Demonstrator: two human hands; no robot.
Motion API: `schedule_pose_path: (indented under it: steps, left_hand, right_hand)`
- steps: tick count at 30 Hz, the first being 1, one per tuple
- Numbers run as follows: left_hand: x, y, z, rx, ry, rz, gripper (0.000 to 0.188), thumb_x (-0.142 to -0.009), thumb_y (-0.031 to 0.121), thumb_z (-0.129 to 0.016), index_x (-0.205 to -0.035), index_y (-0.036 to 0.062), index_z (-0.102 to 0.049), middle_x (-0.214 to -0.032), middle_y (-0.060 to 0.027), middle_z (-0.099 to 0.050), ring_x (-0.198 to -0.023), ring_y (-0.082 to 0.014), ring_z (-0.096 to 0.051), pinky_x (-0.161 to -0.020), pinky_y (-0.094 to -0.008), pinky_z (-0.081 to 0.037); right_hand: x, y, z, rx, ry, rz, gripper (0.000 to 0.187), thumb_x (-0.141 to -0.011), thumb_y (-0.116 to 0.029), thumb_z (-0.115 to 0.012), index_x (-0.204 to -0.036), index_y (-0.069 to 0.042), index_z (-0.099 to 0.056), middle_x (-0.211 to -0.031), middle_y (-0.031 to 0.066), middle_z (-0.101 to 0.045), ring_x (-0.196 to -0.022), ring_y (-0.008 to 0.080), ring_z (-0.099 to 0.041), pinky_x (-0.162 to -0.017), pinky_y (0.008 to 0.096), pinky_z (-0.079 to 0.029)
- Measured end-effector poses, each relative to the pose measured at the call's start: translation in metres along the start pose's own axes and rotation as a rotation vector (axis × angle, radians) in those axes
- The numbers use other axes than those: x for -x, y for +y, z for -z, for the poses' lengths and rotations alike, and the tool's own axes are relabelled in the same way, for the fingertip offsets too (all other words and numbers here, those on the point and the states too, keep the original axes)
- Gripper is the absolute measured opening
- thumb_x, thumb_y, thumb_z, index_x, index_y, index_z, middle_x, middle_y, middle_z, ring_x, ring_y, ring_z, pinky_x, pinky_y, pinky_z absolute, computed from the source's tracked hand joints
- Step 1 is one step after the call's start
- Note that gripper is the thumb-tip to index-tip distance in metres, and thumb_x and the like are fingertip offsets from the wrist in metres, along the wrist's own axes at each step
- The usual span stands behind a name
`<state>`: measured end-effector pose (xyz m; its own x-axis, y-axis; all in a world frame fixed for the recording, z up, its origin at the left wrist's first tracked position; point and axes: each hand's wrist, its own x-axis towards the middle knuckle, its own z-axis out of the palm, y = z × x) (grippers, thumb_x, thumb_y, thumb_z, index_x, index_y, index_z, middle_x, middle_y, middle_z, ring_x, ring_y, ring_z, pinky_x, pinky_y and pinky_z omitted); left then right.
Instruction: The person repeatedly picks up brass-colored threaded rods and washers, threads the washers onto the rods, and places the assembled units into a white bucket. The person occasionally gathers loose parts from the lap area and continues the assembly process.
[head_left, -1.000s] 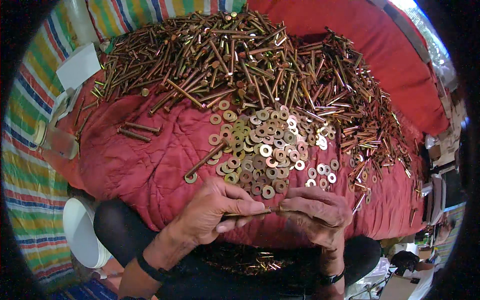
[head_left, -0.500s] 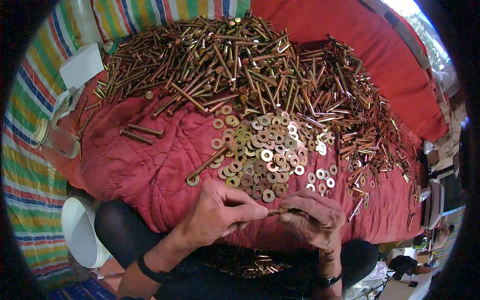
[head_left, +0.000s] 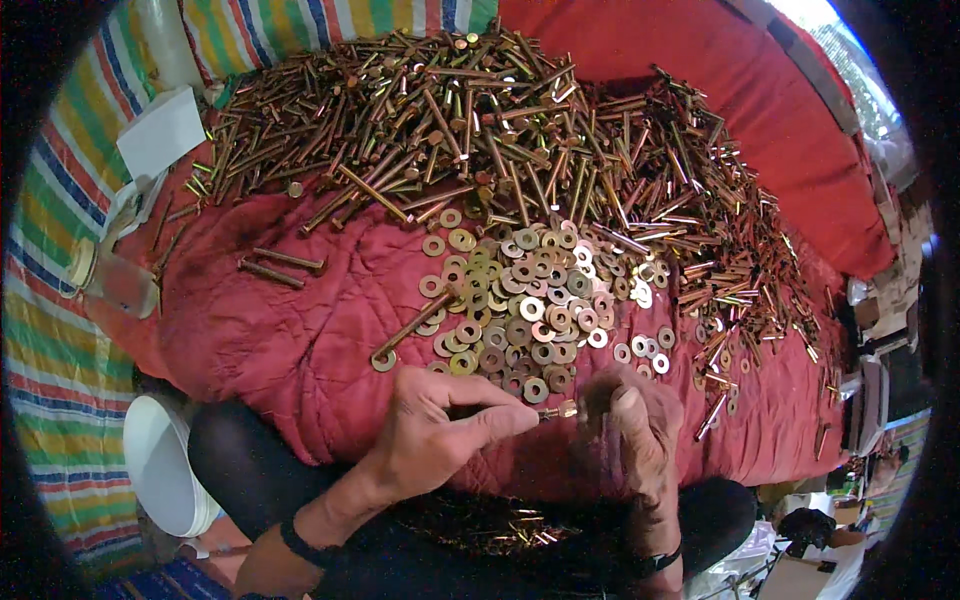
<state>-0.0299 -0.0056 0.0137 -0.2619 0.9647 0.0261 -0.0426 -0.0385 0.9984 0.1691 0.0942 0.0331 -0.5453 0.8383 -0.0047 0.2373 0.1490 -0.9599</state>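
We've got striped sheeting (head_left: 60,340) in green, yellow, white, red and blue down the left side and along part of the top. Wrinkly red quilted cloth (head_left: 250,350) fills the middle, smoother red cloth (head_left: 690,90) upper right. Beyond that we see a bright patch (head_left: 850,60), maybe a window, can't tell. Mixed clutter (head_left: 800,545) sits lower right.
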Motion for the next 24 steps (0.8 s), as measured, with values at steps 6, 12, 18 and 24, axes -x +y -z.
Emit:
schedule_pose_path:
  steps: [6,12,18,24]
  left_hand:
    - [0.0,0.0037,0.0037,0.119,-0.045,0.175,0.015,-0.09,0.015,-0.078,-0.088,-0.0002,-0.08,-0.058,0.0014,-0.062,-0.044,-0.0037,-0.045,-0.041,-0.0235,-0.03]
    - [-0.0003,0.0041,0.0018,0.105,-0.088,0.212,0.012,-0.09,0.012,-0.078,-0.091,-0.0002,-0.081,-0.06,0.0039,-0.062,-0.05,-0.002,-0.047,-0.045,-0.0234,-0.031]
    - [-0.0003,0.0053,0.0047,0.216,-0.086,0.275,0.011,-0.091,0.009,-0.078,-0.091,-0.0011,-0.081,-0.06,0.0044,-0.061,-0.05,-0.0013,-0.046,-0.045,-0.0228,-0.031]
    - [0.0006,0.006,0.0019,0.282,-0.102,0.307,0.011,-0.091,0.009,-0.078,-0.09,-0.0011,-0.081,-0.06,0.0029,-0.061,-0.047,-0.0015,-0.045,-0.042,-0.0219,-0.028]
  right_hand:
    - [-0.0086,-0.0023,0.0096,0.17,-0.162,0.297,0.036,-0.079,-0.012,-0.087,-0.112,-0.003,-0.076,-0.099,0.0105,-0.075,-0.089,0.0225,-0.074,-0.071,0.0295,-0.057]
    - [-0.0003,0.0028,0.0062,0.51,-0.098,0.397,0.018,-0.087,-0.013,-0.082,-0.1,-0.003,-0.074,-0.085,0.0073,-0.073,-0.071,0.0227,-0.068,-0.063,0.0306,-0.052]
    - [-0.005,0.0011,0.0118,0.243,-0.099,0.296,0.026,-0.084,-0.018,-0.084,-0.104,-0.004,-0.076,-0.087,0.0074,-0.073,-0.071,0.022,-0.068,-0.065,0.0297,-0.052]
    - [-0.0034,-0.0035,0.0091,0.371,-0.198,0.397,0.03,-0.081,-0.013,-0.086,-0.108,-0.005,-0.076,-0.091,0.0079,-0.074,-0.08,0.0215,-0.073,-0.069,0.0314,-0.057]
